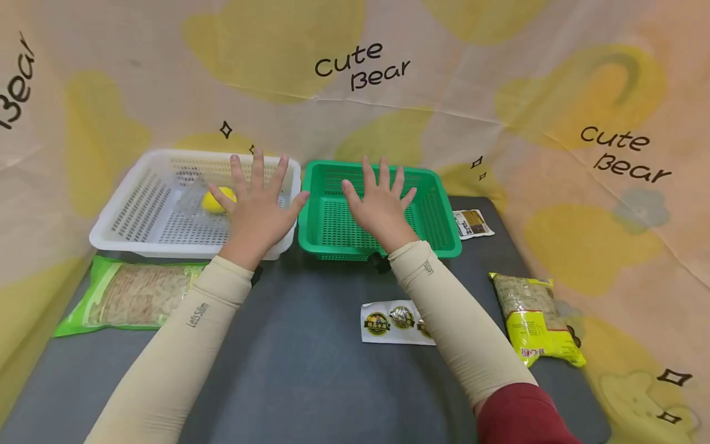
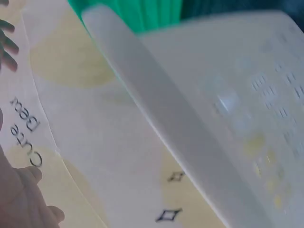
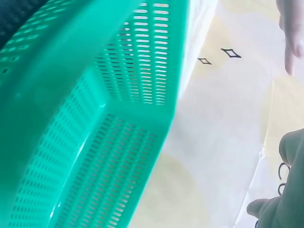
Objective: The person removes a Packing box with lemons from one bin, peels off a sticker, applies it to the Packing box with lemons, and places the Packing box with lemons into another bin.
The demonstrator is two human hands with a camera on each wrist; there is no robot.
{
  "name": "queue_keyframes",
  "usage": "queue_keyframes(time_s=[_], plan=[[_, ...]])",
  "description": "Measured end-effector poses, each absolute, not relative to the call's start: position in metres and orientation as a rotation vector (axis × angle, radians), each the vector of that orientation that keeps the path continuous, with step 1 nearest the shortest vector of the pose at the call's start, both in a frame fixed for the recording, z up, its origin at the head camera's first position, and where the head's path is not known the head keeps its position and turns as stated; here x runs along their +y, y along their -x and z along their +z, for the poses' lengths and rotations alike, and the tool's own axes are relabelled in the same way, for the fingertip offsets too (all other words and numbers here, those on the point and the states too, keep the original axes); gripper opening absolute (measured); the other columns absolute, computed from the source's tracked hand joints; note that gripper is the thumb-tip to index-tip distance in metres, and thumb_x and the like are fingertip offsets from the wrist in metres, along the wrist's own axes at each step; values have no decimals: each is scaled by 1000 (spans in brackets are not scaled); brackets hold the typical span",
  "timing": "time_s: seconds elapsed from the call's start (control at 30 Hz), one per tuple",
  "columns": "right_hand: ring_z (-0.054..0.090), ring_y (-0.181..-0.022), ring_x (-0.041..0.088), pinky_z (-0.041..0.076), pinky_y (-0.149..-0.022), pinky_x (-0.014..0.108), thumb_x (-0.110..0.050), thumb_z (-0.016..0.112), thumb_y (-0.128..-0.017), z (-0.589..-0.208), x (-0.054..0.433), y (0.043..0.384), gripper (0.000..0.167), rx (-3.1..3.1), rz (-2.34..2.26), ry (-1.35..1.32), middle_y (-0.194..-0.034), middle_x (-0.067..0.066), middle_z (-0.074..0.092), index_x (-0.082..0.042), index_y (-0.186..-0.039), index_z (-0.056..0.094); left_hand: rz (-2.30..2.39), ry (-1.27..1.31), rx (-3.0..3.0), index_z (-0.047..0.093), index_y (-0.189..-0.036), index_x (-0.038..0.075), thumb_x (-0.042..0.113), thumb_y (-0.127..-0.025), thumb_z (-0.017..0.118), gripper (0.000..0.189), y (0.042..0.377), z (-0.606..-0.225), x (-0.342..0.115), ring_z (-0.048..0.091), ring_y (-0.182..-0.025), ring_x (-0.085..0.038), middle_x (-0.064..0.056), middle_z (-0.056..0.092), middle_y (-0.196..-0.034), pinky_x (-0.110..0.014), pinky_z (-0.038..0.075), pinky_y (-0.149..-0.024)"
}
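My left hand (image 1: 257, 213) is held up with its fingers spread, in front of the right part of a white slotted basket (image 1: 166, 248). In that basket lies a yellow round thing (image 1: 215, 201) with clear plastic about it; its kind is unclear. My right hand (image 1: 381, 208), also spread, is raised before a green slotted basket (image 1: 328, 227), whose visible inside holds nothing. Neither hand grips anything. The left wrist view shows the white basket's rim (image 2: 156, 118) close up, with part of my left hand (image 2: 23, 194). In the right wrist view, my right hand (image 3: 285, 190) is partly visible.
A green-edged clear bag (image 1: 144, 293) lies in front of the white basket, partly behind my left forearm. A white sheet with round labels (image 1: 389, 320), a yellow bag (image 1: 532, 317) and a small packet (image 1: 473, 223) lie on the grey table (image 1: 299, 370). Printed cloth (image 1: 466, 80) hangs behind.
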State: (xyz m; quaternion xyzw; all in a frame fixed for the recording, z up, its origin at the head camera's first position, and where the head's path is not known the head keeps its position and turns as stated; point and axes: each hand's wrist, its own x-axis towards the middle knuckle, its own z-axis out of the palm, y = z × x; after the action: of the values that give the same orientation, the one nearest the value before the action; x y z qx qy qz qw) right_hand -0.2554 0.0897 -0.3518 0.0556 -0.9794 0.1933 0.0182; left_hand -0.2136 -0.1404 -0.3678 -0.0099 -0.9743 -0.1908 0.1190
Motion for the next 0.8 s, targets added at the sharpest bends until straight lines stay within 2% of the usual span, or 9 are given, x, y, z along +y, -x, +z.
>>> queue_keyframes(time_s=[0.3, 0.6, 0.8], plan=[[-19, -159, 42, -9, -119, 73, -75, 23, -105, -337, 66, 261, 80, -3053, 671, -201, -177, 0, -16, -37, -171, -2, -539, -58, -2847, 7, -172, 34, 77, -102, 30, 85, 203, -360, -191, -34, -153, -41, 1, -27, -173, -81, -26, -103], [-18, -159, 41, -5, -121, 72, -74, 25, -105, -332, 29, 259, 80, -3071, 763, -279, -177, 0, -16, -37, -171, -3, -518, -178, -2916, 0, -171, 31, 79, -101, 27, 89, 186, -357, -253, -42, -148, -40, -1, -34, -169, -84, -28, -96], [-18, -159, 40, -3, -121, 71, -73, 25, -106, -333, 7, 252, 80, -3070, 796, -342, -178, 1, -13, -37, -171, -3, -518, -253, -2924, 2, -171, 27, 78, -101, 27, 90, 173, -358, -301, -36, -150, -46, -3, -28, -172, -85, -28, -94]])
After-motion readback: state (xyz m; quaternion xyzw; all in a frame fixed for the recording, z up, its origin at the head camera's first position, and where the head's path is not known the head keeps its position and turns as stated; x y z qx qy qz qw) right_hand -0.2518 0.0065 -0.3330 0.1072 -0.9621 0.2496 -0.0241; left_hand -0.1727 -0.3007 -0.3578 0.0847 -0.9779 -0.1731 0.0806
